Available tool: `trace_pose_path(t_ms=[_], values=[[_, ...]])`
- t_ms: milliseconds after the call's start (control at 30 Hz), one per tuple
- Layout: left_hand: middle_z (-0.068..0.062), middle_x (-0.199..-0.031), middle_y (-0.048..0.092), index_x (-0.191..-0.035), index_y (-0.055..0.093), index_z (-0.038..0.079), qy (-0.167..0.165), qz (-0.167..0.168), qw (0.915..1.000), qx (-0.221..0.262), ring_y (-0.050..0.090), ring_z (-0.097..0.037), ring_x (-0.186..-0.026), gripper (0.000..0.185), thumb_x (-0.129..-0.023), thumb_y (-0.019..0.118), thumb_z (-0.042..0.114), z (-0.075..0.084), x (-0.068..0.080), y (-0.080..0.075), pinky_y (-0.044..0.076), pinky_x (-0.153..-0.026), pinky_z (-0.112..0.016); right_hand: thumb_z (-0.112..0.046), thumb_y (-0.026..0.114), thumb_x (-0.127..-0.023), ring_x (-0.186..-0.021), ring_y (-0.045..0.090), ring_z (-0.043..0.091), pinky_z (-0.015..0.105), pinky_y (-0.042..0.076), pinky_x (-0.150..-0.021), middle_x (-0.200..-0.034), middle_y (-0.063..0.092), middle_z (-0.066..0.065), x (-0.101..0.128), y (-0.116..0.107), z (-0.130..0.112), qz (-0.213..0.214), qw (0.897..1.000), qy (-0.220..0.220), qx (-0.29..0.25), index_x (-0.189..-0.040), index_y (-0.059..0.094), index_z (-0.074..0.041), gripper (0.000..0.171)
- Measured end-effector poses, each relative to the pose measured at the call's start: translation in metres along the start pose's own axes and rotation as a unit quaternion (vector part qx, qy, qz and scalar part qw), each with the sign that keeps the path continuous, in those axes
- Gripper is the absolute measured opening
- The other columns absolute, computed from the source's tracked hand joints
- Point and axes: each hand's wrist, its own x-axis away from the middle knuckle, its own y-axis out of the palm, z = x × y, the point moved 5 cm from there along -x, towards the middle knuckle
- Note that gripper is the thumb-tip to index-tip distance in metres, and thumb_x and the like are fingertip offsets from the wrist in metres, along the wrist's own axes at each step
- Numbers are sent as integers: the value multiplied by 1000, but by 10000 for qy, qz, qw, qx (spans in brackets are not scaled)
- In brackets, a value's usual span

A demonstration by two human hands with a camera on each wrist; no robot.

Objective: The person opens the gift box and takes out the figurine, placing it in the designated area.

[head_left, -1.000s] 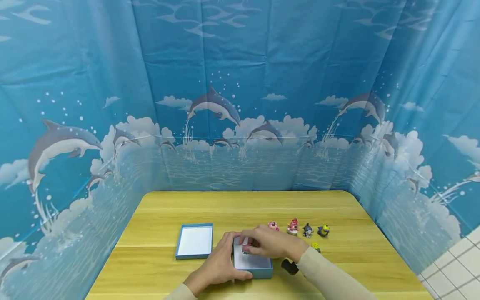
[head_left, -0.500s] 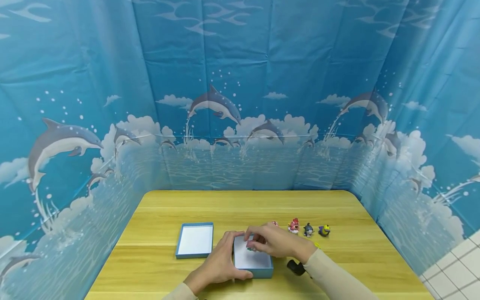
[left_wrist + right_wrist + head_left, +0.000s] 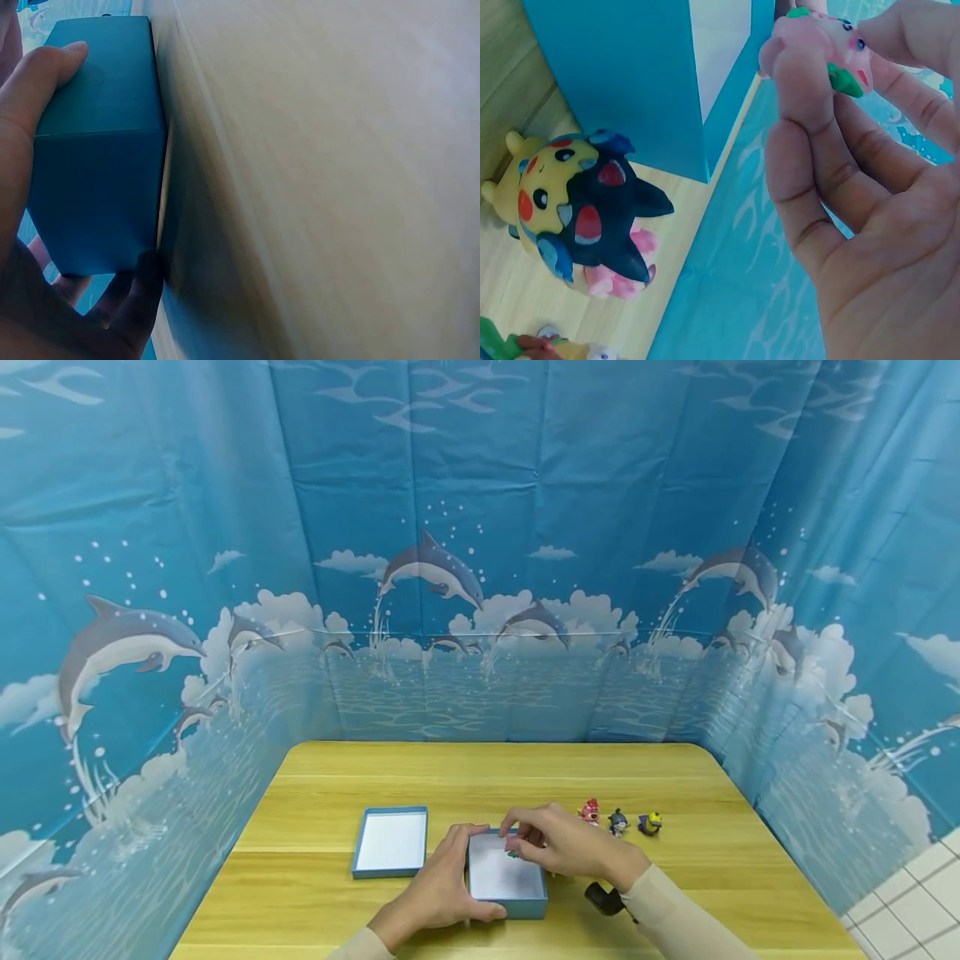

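My left hand (image 3: 447, 883) grips the left side of a blue box (image 3: 517, 908) with a white inside, its thumb on the near wall. In the left wrist view, the thumb lies on one blue side and the fingers reach round the opposite end. My right hand (image 3: 562, 845) pinches a small pink figurine (image 3: 810, 37) with green parts, over the far right of the box in the head view. The fingers partly cover the figurine. Close by in the right wrist view stands a yellow figurine (image 3: 544, 176) with a dark eared hood, overlapping a pink figure (image 3: 615, 281).
A shallow blue tray-like lid (image 3: 390, 842) with a white inside lies left of the box. Behind my right hand stand a red-pink figurine (image 3: 589, 812), a grey one (image 3: 618, 822) and a yellow-and-dark one (image 3: 650, 823). A dolphin-print curtain (image 3: 480, 693) borders the wooden table (image 3: 450, 777).
My right hand has shifted slightly right and away from me over the box, carrying the figurine. The left hand and the box have stayed put.
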Motion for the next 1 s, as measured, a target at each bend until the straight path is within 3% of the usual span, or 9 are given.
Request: trace_pose_path(t_ms=[167, 500, 733, 1000], values=[[-1, -166, 53, -175, 39, 27, -17, -1, 10000, -12, 59, -15, -129, 122, -81, 99, 76, -2, -1, 1, 59, -103, -38, -30, 64, -123, -90, 74, -3, 25, 64, -79, -104, 85, -3, 7, -6, 3, 169, 9997, 161, 10, -136, 75, -25, 18], [-3, -168, 53, -176, 39, 28, -71, 14, 10000, -58, 60, -16, -129, 124, -79, 100, 76, -2, 0, 1, 60, -105, -43, -28, 67, -121, -85, 79, 5, 26, 65, -75, -100, 86, 3, 21, -17, 7, 403, 9992, 58, -13, -136, 76, -13, 23], [-4, -168, 53, -176, 39, 26, -109, 23, 9999, -63, 60, -17, -129, 125, -78, 101, 74, 0, 0, 2, 60, -106, -45, -31, 70, -120, -89, 78, 1, 27, 67, -78, -104, 87, 1, 32, -24, 13, 603, 9980, 154, 54, -135, 78, -17, 22], [-4, -167, 55, -176, 40, 29, -73, 61, 9999, -103, 61, -18, -130, 124, -77, 102, 72, 1, 1, 1, 61, -108, -47, -22, 71, -119, -88, 77, 2, 28, 67, -78, -105, 86, 2, 48, -37, 14, 872, 9961, 138, 36, -135, 78, -14, 20]])
